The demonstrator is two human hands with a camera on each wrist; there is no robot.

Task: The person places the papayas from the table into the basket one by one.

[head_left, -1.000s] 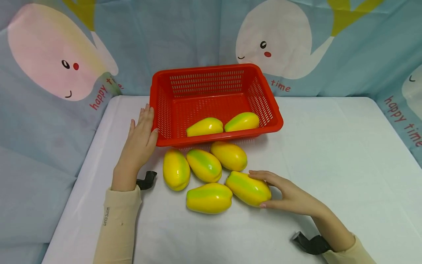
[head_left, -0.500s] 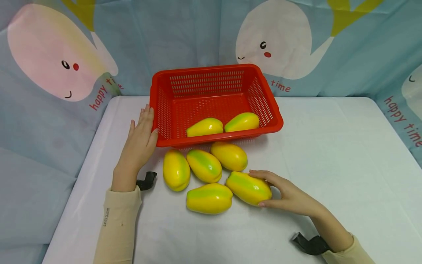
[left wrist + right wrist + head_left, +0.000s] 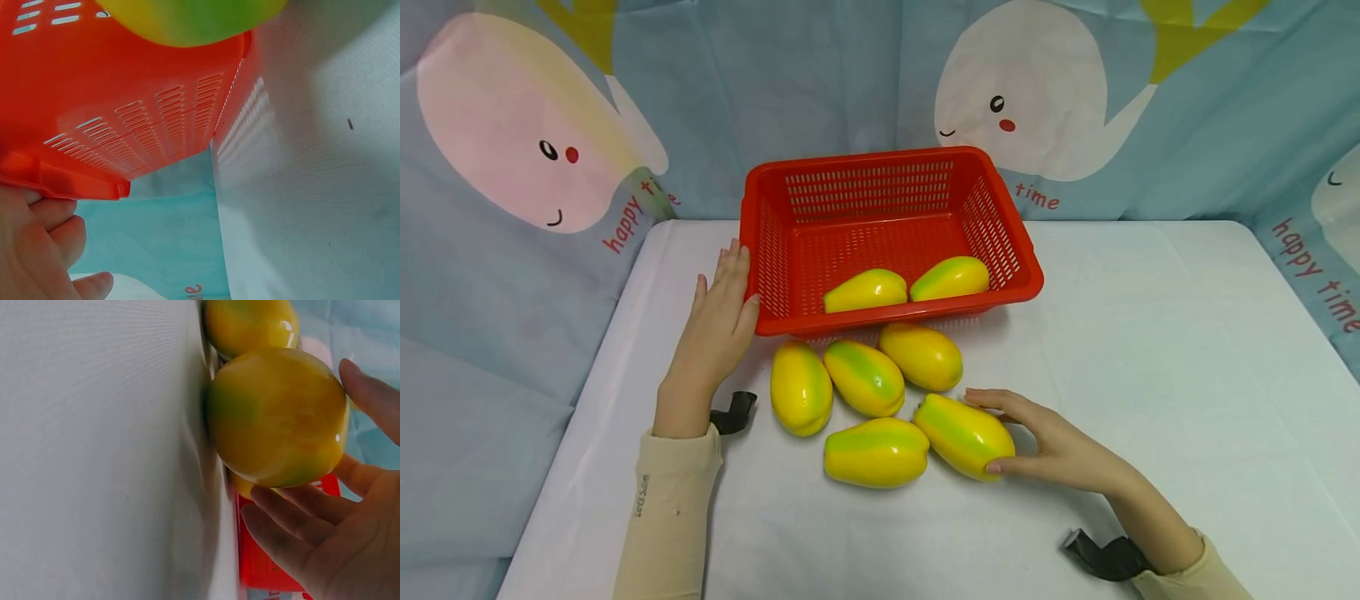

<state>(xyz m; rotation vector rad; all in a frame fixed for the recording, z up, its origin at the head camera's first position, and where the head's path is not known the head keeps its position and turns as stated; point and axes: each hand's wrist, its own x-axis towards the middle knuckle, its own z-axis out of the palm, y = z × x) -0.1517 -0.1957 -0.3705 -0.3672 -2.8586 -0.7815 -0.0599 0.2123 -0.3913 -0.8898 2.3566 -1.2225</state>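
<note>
My left hand (image 3: 717, 321) rests along the left rim of a red plastic basket (image 3: 887, 315), its fingers extended; the left wrist view shows the fingers (image 3: 65, 234) by the rim. Two yellow-green papayas (image 3: 867, 289) lie inside near the front wall. On the table, my right hand (image 3: 1048, 437) spreads around the right end of a papaya (image 3: 964, 437). Its thumb touches the near side, while its loosely bent fingers (image 3: 300, 515) stand at the far side, with a gap showing in the head view. Another papaya (image 3: 876, 452) lies directly to its left.
More papayas, at left (image 3: 801, 388), middle (image 3: 864, 378) and right (image 3: 921, 357), lie in front of the basket. A white cloth (image 3: 1150, 333) covers the table. Behind hangs a blue curtain (image 3: 842, 75) with whale prints. Black wrist mounts (image 3: 1105, 556) show beside both forearms.
The papaya at my right hand has turned slightly, its right end shifting toward the front, and the gap to the fingers has widened. My left hand and the basket stay in place.
</note>
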